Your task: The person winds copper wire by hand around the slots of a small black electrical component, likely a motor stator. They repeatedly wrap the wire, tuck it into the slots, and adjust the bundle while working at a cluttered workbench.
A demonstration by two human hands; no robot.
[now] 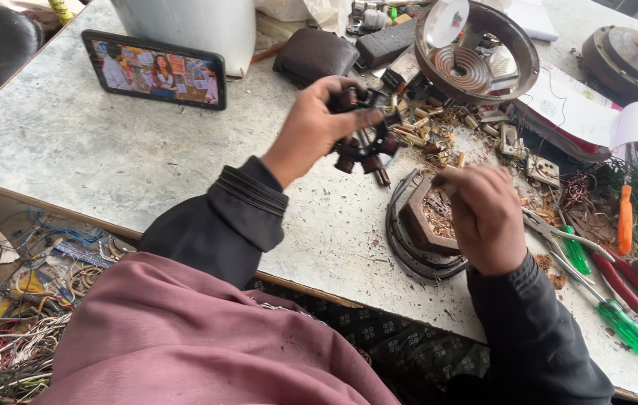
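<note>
A worn grey workbench point(109, 157) is seen carrying a propped phone point(154, 70), a round metal fan housing point(476, 49) and, near the right edge, pliers point(619, 281) and a green-handled screwdriver point(630, 326). A dark, coil-wound stator point(364, 142) is held raised above the bench centre, gripped closed in the left hand point(315, 124). The right hand point(484, 217) is curled over a brown hexagonal tray point(420, 225) of scraps; whether anything is pinched there cannot be told.

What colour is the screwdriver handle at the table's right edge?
Translucent green, the screwdriver handle, seen in the head view.
</note>
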